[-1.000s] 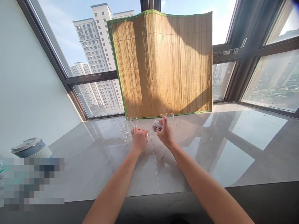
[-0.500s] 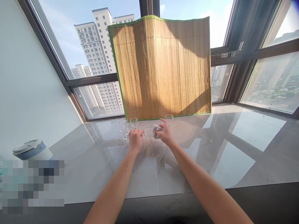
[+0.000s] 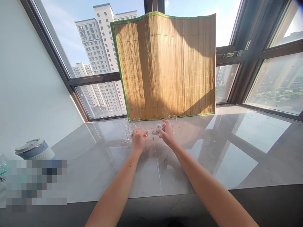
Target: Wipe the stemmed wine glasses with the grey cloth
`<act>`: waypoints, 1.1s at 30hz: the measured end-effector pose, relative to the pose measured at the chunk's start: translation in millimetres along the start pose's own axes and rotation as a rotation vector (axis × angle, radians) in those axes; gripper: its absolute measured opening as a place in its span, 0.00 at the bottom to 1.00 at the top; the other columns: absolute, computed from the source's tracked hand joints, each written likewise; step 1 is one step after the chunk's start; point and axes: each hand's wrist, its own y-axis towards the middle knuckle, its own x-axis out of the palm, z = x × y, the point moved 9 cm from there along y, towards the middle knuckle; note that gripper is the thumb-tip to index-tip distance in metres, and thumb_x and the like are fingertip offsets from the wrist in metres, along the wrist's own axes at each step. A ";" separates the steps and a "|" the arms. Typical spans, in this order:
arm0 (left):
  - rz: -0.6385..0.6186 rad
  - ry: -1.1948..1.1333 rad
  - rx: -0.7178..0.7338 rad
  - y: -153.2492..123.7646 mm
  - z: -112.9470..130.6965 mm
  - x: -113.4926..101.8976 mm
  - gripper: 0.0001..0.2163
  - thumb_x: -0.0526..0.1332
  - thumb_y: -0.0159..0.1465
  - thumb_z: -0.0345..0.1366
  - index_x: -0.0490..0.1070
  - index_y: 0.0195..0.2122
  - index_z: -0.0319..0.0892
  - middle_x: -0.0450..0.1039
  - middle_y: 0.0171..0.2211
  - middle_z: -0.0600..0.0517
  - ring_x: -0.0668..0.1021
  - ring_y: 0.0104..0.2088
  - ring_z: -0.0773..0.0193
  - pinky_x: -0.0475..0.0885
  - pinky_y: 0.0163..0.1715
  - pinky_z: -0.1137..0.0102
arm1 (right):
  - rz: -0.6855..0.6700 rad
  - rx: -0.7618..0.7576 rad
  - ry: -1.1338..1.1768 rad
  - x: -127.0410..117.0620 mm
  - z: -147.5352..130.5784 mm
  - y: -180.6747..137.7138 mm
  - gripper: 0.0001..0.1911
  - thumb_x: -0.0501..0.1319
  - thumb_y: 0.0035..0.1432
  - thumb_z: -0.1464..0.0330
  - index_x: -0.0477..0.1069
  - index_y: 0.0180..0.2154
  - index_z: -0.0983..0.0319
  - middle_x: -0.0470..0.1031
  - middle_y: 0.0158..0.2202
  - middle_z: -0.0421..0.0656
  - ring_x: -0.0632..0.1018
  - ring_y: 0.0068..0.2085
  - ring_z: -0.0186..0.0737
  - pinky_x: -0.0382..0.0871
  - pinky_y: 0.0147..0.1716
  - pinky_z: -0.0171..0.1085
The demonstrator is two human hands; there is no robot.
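My left hand is closed around the stem of a small clear wine glass that lies tilted sideways between my hands. My right hand pinches a small pale cloth pressed against the bowl of that glass. Both hands hover just above the glossy marble counter, far from me. Two more stemmed glasses stand upright just left of my left hand, and another glass stands behind my right hand.
A bamboo mat with green edging leans upright against the window behind the glasses. A blue-and-white lidded cup stands at the counter's left end beside a blurred patch. The counter's dark front edge runs near me.
My hands have shifted slightly away from me, and my right hand has turned the cloth over the glass bowl. The standing glasses have not moved.
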 end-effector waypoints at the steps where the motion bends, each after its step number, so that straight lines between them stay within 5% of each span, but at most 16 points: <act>1: 0.003 -0.002 -0.008 0.3 -2.4 0.5 0.16 0.57 0.60 0.25 0.82 0.41 0.49 0.75 0.33 0.46 0.69 0.45 0.50 0.63 0.47 0.57 | -0.019 0.032 0.034 1.0 1.6 0.2 0.28 0.55 0.53 0.64 0.56 0.56 0.58 0.69 0.35 0.40 0.71 0.32 0.39 0.65 0.30 0.37; 7: 0.046 -0.055 0.034 1.5 -1.7 -2.4 0.16 0.57 0.60 0.24 0.82 0.40 0.46 0.74 0.32 0.47 0.68 0.44 0.52 0.66 0.45 0.61 | -0.102 0.196 0.139 3.9 19.6 2.9 0.32 0.59 0.45 0.67 0.57 0.55 0.58 0.71 0.33 0.39 0.70 0.30 0.38 0.62 0.26 0.35; 11: 0.080 -0.043 0.132 1.2 11.2 -8.4 0.17 0.55 0.60 0.22 0.82 0.37 0.47 0.73 0.31 0.47 0.67 0.43 0.54 0.66 0.45 0.61 | -0.054 0.192 0.040 1.8 28.9 5.4 0.39 0.61 0.42 0.69 0.54 0.58 0.58 0.70 0.41 0.43 0.71 0.31 0.36 0.64 0.24 0.34; 16: 0.101 -0.038 0.126 1.4 12.1 -12.5 0.17 0.55 0.61 0.23 0.82 0.37 0.47 0.74 0.32 0.47 0.67 0.43 0.54 0.66 0.45 0.61 | -0.086 0.279 0.046 10.1 43.0 3.9 0.48 0.68 0.42 0.63 0.49 0.62 0.59 0.69 0.43 0.45 0.72 0.29 0.35 0.66 0.22 0.34; 21: 0.049 -0.025 0.105 1.4 12.5 -8.9 0.16 0.56 0.62 0.25 0.82 0.40 0.47 0.74 0.33 0.47 0.68 0.44 0.54 0.66 0.46 0.62 | -0.032 0.220 -0.008 4.6 37.1 5.5 0.45 0.69 0.40 0.64 0.54 0.60 0.59 0.70 0.30 0.37 0.73 0.29 0.38 0.66 0.23 0.33; 29: -0.028 -0.039 -0.058 2.3 -11.4 2.9 0.16 0.58 0.60 0.24 0.81 0.45 0.43 0.75 0.33 0.47 0.70 0.44 0.53 0.67 0.45 0.62 | 0.069 0.278 0.276 -11.4 27.2 6.2 0.39 0.69 0.39 0.60 0.59 0.53 0.60 0.73 0.40 0.45 0.76 0.35 0.42 0.69 0.26 0.35; 33: -0.029 -0.079 0.025 1.9 -2.5 4.5 0.18 0.57 0.59 0.22 0.81 0.43 0.45 0.76 0.33 0.47 0.70 0.44 0.54 0.68 0.44 0.63 | 0.044 0.198 0.165 -9.7 22.3 8.4 0.36 0.68 0.39 0.62 0.61 0.52 0.60 0.72 0.33 0.41 0.74 0.32 0.40 0.68 0.27 0.36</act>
